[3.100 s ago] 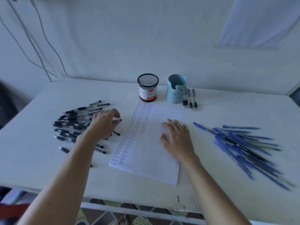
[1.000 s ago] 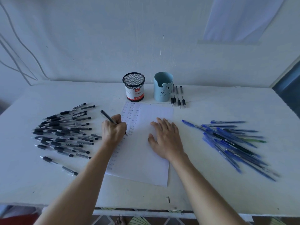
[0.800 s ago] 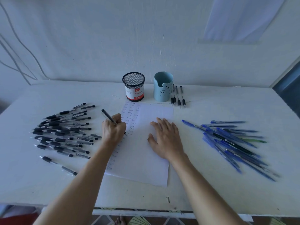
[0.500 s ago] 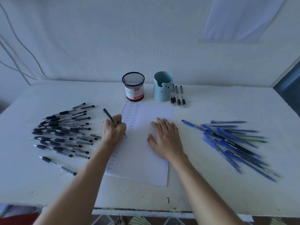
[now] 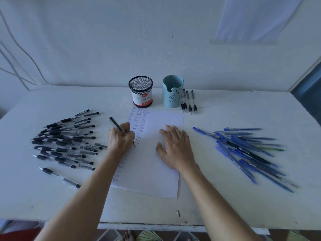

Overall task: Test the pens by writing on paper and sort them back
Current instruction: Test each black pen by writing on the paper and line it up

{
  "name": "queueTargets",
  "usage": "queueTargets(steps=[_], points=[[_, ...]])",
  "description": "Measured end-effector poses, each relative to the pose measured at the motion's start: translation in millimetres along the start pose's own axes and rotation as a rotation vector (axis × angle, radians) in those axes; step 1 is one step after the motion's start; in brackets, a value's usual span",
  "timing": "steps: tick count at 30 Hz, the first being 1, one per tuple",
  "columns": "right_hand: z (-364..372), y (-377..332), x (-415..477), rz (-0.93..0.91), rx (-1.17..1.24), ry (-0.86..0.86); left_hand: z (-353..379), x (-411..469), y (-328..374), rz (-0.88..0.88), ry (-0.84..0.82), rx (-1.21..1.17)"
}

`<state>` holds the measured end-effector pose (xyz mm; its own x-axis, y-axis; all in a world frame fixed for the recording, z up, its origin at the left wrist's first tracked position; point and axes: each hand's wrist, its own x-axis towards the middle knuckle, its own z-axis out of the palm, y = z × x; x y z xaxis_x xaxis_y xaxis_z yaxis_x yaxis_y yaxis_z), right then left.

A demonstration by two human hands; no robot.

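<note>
A white sheet of paper (image 5: pixel 151 171) lies in the middle of the table, with columns of small handwritten words down its left side. My left hand (image 5: pixel 119 139) grips a black pen (image 5: pixel 115 125), its tip down on the paper among the words. My right hand (image 5: pixel 175 146) lies flat on the sheet with its fingers spread. A pile of black pens (image 5: pixel 64 141) is spread out to the left. To the right lies a pile of blue pens (image 5: pixel 246 150). A black mesh cup (image 5: pixel 141 92) and a light blue cup (image 5: pixel 172 91) stand behind the paper.
Several black pens (image 5: pixel 189 101) lie in a row right of the blue cup. The white wall rises just behind the cups, with cables (image 5: pixel 20 54) hanging at the left. The table's front edge (image 5: pixel 156 223) is close to me.
My left hand picked a black pen from the left pile and brought it to the paper. Over the last second the hand has only shifted slightly while writing. My right hand stays flat on the sheet.
</note>
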<state>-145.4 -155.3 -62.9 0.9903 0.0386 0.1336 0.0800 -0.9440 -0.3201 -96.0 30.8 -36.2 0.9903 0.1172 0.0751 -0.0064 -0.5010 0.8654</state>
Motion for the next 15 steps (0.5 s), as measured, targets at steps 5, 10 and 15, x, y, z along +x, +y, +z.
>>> queueTargets(steps=[5, 10, 15], points=[[0.1, -0.4, -0.1, -0.001, 0.001, 0.003, -0.8, 2.1, -4.2, -0.009, -0.022, -0.006], [1.1, 0.2, -0.1, -0.005, -0.004, 0.004, 0.1, 1.3, -4.1, 0.021, -0.021, 0.009], [1.1, 0.4, 0.7, -0.007, -0.007, -0.002, 0.3, 3.2, -7.4, 0.02, -0.023, 0.014]])
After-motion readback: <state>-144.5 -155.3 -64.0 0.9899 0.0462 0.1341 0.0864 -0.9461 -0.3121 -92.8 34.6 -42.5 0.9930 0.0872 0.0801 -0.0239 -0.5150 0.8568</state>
